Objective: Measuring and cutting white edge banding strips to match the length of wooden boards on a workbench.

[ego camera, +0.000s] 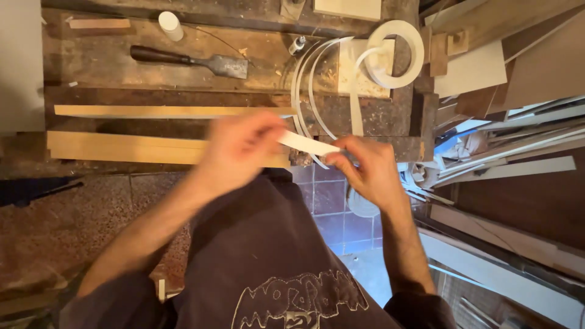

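A short white strip of edge banding (308, 144) stretches between both hands, just in front of the workbench edge. My left hand (241, 149) is blurred and pinches the strip's left end. My right hand (365, 167) grips its right end with thumb and fingers. Behind the hands, longer white banding loops (304, 85) curve up the bench to a white roll (399, 55). Two pale wooden slats (140, 149) lie along the bench front, partly hidden by my left hand.
A dark-handled chisel (195, 61) and a small white cylinder (170, 25) lie on the worn workbench (109, 67). Boards and white offcuts (512, 152) pile up at the right. Tiled floor (332, 207) shows below.
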